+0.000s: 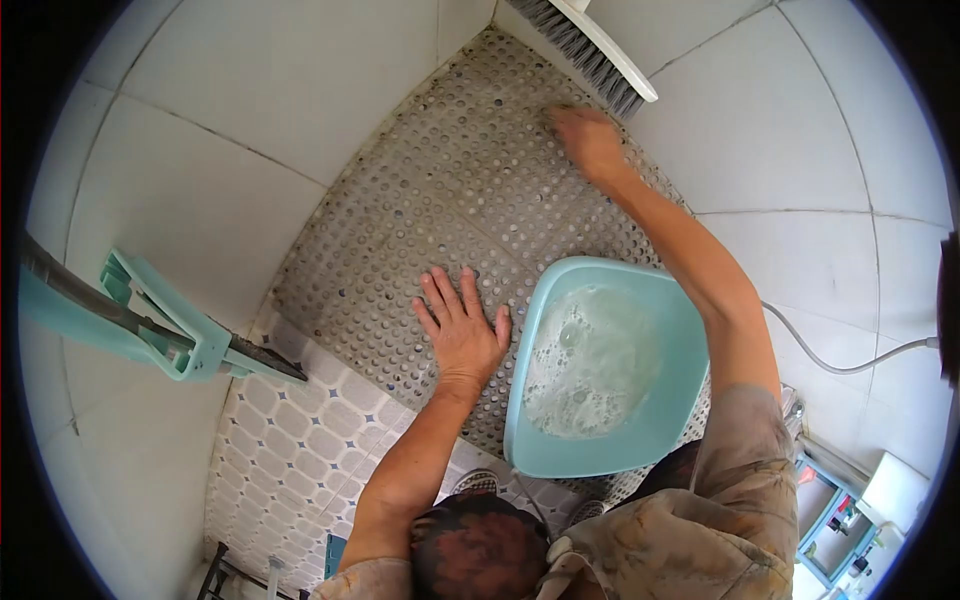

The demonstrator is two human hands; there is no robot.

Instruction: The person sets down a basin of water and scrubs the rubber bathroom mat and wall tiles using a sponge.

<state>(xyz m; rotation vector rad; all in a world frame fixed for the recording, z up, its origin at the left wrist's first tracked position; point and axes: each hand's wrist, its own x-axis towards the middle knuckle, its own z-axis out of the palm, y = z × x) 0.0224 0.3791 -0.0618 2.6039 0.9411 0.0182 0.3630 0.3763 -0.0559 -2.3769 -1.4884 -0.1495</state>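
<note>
My left hand [463, 335] lies flat on the grey perforated floor mat [400, 235], fingers spread, holding nothing. My right hand [588, 140] reaches to the far part of the mat, close to the wall and just below the bristles of a broom [590, 55]. Its fingers are blurred and curl down against the mat, so whether they hold anything cannot be made out. Between my arms stands a light blue plastic basin [525, 400] with foamy, cloudy water [590, 360] in it.
At the left, a light green mop-like tool [190, 340] leans by the wall. Patterned floor tiles [310, 440] border the mat. A grey hose [810, 360] hangs along the right wall. A blue shelf [840, 530] with small items is at the lower right.
</note>
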